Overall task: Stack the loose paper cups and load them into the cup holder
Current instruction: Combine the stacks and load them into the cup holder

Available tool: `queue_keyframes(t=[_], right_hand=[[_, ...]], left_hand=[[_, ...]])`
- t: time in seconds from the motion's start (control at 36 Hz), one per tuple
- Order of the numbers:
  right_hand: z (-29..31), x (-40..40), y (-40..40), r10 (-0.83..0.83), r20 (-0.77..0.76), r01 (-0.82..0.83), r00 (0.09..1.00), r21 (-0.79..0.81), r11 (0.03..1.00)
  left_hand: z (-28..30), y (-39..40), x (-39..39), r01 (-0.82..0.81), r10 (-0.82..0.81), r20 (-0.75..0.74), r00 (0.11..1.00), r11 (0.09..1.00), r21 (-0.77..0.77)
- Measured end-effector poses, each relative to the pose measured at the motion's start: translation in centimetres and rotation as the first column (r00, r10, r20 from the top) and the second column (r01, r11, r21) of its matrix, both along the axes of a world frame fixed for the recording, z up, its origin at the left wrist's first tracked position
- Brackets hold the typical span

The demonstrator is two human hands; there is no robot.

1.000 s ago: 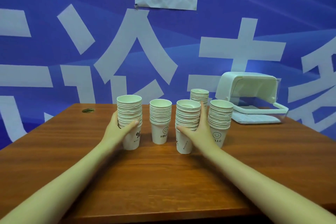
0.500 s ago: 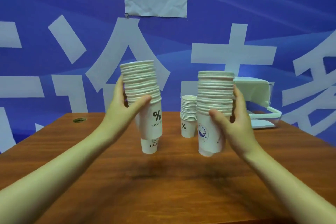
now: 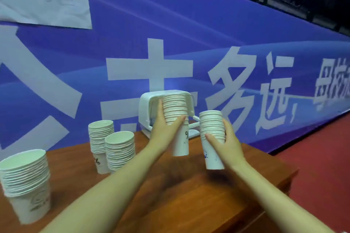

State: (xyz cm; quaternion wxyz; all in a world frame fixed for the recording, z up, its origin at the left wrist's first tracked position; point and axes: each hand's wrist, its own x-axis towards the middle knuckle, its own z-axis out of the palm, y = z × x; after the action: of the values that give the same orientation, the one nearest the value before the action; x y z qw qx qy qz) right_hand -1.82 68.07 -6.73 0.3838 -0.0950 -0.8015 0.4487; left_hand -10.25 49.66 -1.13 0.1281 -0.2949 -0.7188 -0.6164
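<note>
Stacks of paper cups stood on table at left; L hand gripped a raised cup stack w/ its top at cup holder, R hand gripped another stack beside it.

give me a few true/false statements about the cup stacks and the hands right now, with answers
1. Each hand holds a stack of cups off the table. True: the left hand grips the stack with the percent mark, and the right hand grips the stack with the blue logo.
2. Three stacks stand on the wooden table. True: the near left stack, the middle stack and the back stack.
3. The white cup holder lies on the red floor. False: it sits at the table's far edge.
4. The held stacks are upside down. False: their rims face up.
5. The wall behind is green. False: it is blue with white characters.
</note>
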Motion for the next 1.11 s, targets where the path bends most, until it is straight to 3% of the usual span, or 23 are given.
queue_keyframes(t=[0.11,0.28,0.36,0.44,0.72,0.83,0.94,1.11], right_hand=[[-1.8,-2.2,2.2,0.009,0.068,-0.008,0.998,-0.008,1.000],[-1.9,-8.0,3.1,0.062,0.029,-0.056,0.998,-0.181,0.982],[-1.9,-11.4,3.6,0.070,-0.031,-0.075,0.997,-0.248,0.966],[-2.0,-13.7,3.6,0.070,-0.101,-0.096,0.992,-0.283,0.954],[-4.1,-15.6,4.9,0.127,-0.217,-0.179,0.968,-0.240,0.954],[-4.4,-15.6,4.7,0.155,-0.211,-0.198,0.965,-0.205,0.959],[-4.6,-15.8,5.0,0.171,-0.209,-0.212,0.963,-0.193,0.958],[-4.5,-15.9,4.9,0.211,-0.234,-0.255,0.949,-0.178,0.951]], left_hand=[[-2.9,2.4,-3.3,-0.091,0.086,0.110,0.990,0.995,0.036],[-2.4,4.8,-9.0,-0.233,0.203,0.187,0.961,0.959,0.161],[-0.9,6.0,-11.6,-0.244,0.224,0.110,0.968,0.943,0.227],[-0.5,7.2,-14.0,-0.235,0.236,0.017,0.972,0.954,0.188],[-3.7,10.3,-20.0,-0.241,0.247,-0.027,0.969,0.961,0.138],[-4.6,10.9,-20.7,-0.201,0.199,-0.062,0.978,0.979,-0.018],[-4.1,10.5,-21.5,-0.268,0.285,0.050,0.957,0.938,-0.218],[-3.3,8.6,-23.7,-0.397,0.439,0.105,0.892,0.874,-0.280]])
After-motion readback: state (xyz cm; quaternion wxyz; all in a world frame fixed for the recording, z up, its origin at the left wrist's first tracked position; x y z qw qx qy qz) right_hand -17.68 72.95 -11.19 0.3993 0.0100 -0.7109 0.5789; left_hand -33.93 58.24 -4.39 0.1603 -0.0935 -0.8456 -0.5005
